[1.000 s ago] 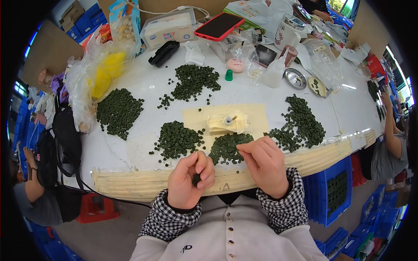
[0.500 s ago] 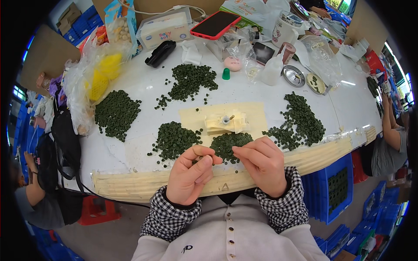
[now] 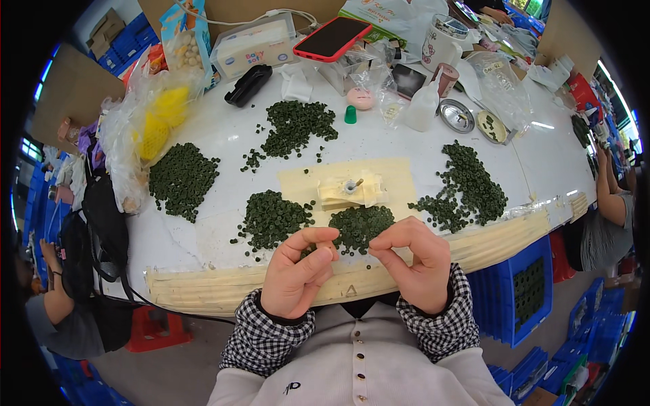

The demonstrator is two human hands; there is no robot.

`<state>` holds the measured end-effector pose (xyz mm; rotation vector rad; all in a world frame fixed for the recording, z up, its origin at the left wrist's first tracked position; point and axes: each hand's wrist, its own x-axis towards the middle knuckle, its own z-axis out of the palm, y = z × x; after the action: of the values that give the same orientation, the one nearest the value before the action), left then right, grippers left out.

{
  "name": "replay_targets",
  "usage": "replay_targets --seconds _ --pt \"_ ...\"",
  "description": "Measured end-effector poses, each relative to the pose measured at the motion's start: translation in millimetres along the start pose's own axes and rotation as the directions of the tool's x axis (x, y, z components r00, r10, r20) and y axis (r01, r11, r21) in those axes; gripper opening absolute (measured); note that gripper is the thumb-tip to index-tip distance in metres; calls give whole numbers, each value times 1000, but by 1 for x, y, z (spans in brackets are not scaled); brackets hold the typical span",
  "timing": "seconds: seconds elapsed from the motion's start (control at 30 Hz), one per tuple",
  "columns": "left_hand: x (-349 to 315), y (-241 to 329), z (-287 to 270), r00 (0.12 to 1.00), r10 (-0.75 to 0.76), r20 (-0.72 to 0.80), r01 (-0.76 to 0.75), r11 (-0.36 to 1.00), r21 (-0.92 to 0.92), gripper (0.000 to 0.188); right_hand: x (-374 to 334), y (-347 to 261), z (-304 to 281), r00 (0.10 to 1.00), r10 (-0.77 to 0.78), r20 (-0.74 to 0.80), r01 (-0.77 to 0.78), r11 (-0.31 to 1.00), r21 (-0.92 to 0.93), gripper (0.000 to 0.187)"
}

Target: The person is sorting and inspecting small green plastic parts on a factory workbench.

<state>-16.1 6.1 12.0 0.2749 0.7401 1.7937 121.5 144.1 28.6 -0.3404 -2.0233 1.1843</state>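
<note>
Just over the table's near edge, my left hand [image 3: 298,272] is curled, with thumb and index fingertips brought near each other. My right hand [image 3: 416,260] faces it in a pinch, its fingertips beside a pile of small dark green ring-shaped pieces [image 3: 362,224]. Anything between either hand's fingertips is too small to make out. Behind that pile stands a block wrapped in cream tape [image 3: 345,191], with a short metal post [image 3: 354,185] on top. A second pile of the green pieces [image 3: 274,218] lies to the left, beyond my left hand.
More green piles lie at the far left [image 3: 183,179], the back [image 3: 298,125] and the right [image 3: 474,186]. Along the back are a red-cased phone [image 3: 332,38], a plastic box [image 3: 254,44], a mug [image 3: 443,44] and a squeeze bottle [image 3: 423,109]. Blue crates [image 3: 511,298] stand below right.
My right hand has shifted slightly right and down, away from the left, with its fingers more bent. The left hand's index finger and thumb have parted a little.
</note>
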Motion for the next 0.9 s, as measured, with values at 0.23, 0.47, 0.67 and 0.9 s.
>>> replay_targets --seconds 0.23,0.47,0.67,0.9 --pt "-1 -4 -4 997 27 74 -27 1000 -11 16 -5 -1 8 990 108 91 -125 970 207 12" --pt "-1 -4 -3 996 38 78 -40 999 24 14 -4 -6 15 989 118 92 -136 963 231 10" --pt "-1 -7 -3 988 139 62 -145 985 95 16 -5 -6 19 992 114 60 -125 965 229 10" --pt "-1 -8 -4 979 199 48 -204 947 249 17 -6 -9 22 992 116 57 -125 970 209 10"
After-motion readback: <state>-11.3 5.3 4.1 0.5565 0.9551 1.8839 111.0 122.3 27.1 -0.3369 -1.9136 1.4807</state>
